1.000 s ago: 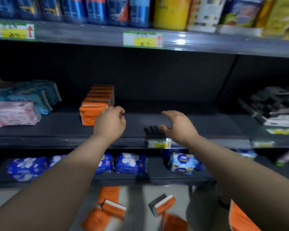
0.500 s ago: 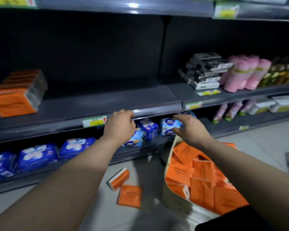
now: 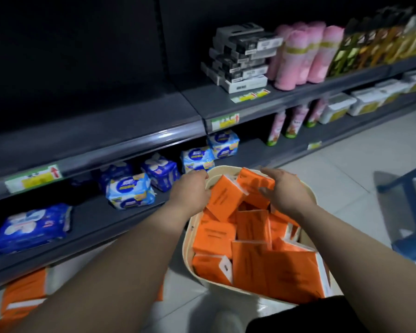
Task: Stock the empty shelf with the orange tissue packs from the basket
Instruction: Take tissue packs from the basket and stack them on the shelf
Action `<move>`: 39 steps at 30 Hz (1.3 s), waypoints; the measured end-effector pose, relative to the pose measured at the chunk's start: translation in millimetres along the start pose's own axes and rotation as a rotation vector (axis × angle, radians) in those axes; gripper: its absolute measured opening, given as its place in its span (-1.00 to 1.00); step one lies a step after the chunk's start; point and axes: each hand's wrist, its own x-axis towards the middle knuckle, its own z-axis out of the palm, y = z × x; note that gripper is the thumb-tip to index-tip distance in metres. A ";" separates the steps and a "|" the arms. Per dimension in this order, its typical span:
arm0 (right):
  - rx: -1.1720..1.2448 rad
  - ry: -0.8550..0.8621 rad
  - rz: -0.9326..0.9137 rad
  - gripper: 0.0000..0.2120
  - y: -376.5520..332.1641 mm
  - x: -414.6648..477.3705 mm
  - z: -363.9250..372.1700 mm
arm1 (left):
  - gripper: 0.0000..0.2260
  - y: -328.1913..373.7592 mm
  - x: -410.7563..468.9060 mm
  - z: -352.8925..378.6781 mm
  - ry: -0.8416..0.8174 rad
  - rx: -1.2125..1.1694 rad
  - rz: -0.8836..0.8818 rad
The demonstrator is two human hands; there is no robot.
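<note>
Moving down from shelf (image 3: 101, 133): left hand (image 3: 190, 188), right hand (image 3: 285, 192) now at basket (image 3: 186, 248).

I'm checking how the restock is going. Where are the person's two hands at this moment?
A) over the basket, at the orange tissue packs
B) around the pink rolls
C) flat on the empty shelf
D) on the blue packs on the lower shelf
A: the left hand and the right hand both reach over the far end of the basket, at the topmost of the orange tissue packs piled in it.
</note>
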 end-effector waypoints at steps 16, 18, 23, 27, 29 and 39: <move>0.064 0.063 0.159 -0.51 53.5 37.8 30.5 | -0.13 -1.5 81.5 93.9 -0.258 0.072 0.005; 0.025 0.069 0.150 -0.51 52.5 38.6 32.4 | -0.24 0.8 80.0 90.8 -0.226 0.016 0.058; 0.011 0.040 0.105 -0.60 46.7 43.4 37.2 | -0.35 -6.1 70.9 49.4 -0.010 -0.228 0.081; 0.041 0.036 0.105 -0.62 43.6 47.1 43.7 | -0.47 -25.2 62.5 9.8 0.094 -0.265 0.099; 0.028 0.009 0.109 -0.59 42.6 49.4 47.9 | -0.53 -35.6 55.1 -1.1 0.108 -0.214 0.085; -0.214 -0.084 0.139 -0.62 35.3 62.9 63.3 | -0.37 -65.4 34.6 -24.2 0.074 -0.283 -0.045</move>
